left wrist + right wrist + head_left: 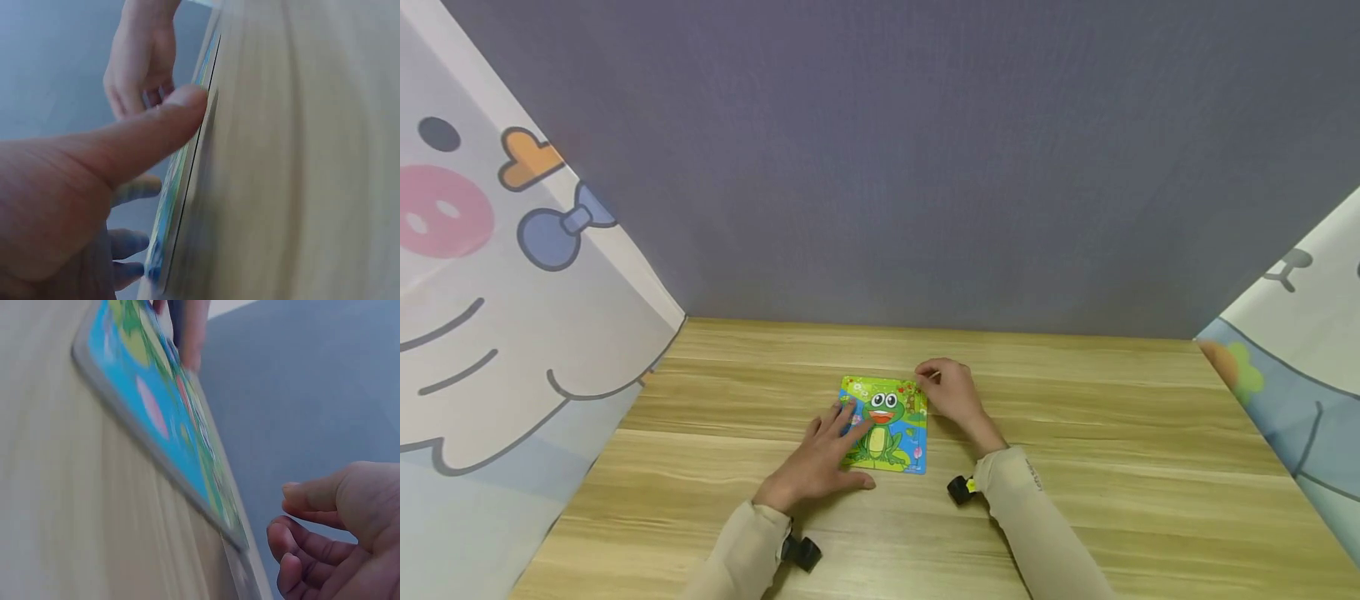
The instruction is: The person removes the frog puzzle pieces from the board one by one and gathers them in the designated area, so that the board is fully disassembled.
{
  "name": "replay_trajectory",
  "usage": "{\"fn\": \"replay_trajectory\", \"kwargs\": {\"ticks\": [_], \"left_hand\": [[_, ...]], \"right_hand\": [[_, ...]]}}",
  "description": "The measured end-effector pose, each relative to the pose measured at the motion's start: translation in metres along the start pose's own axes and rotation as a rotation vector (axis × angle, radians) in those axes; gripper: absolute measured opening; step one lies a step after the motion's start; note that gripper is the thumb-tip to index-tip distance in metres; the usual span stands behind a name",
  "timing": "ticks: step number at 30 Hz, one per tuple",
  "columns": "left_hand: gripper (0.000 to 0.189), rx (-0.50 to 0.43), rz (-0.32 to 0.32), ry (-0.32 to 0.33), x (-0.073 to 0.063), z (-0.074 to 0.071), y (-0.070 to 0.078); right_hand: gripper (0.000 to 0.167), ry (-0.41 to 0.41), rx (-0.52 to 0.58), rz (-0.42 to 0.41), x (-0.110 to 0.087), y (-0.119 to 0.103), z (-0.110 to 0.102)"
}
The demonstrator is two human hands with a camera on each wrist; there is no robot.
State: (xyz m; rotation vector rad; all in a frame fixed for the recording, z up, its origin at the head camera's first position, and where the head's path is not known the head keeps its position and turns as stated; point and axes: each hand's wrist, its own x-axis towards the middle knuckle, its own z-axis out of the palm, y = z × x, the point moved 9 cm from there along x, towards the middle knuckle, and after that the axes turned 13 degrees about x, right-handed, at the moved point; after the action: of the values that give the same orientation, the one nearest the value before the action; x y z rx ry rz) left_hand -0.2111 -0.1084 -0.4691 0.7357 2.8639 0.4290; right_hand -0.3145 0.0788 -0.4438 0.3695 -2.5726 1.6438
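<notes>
A square frog picture puzzle point(898, 442) lies flat on the wooden table, a green frog on a blue and green ground. Spread over its left side, the fingers of my left hand point(820, 462) are fairly straight, and the thumb points along the near edge. My right hand point(951, 392) is at the far right corner of the board, fingers loosely curled. Seen from the right wrist, this hand point(337, 544) has thumb and index close together beside the board's edge point(156, 456), with no object visible between them.
Wood-grained tabletop point(1112, 433) surrounds the board. A grey upright panel point(925, 167) stands along the table's back edge. Cartoon-printed fabric walls point(475, 350) close off the left and right sides. Each wrist carries a small black camera point(958, 490).
</notes>
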Motion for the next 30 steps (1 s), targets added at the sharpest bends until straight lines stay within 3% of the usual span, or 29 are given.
{"fn": "replay_trajectory", "kwargs": {"ticks": [8,14,20,30], "left_hand": [[0.085,0.036,0.005,0.009,0.001,0.005,0.002],[0.083,0.038,0.014,0.005,0.002,0.004,0.002],[0.081,0.079,0.027,0.016,0.003,0.003,0.005],[0.079,0.110,0.018,0.006,0.004,0.004,0.006]], "right_hand": [[0.018,-0.127,-0.008,-0.053,0.000,-0.019,0.044],[0.023,-0.225,-0.100,-0.067,-0.001,-0.023,0.067],[0.032,-0.306,-0.202,-0.064,-0.005,-0.020,0.077],[0.039,-0.358,-0.241,-0.072,-0.005,-0.019,0.081]]}}
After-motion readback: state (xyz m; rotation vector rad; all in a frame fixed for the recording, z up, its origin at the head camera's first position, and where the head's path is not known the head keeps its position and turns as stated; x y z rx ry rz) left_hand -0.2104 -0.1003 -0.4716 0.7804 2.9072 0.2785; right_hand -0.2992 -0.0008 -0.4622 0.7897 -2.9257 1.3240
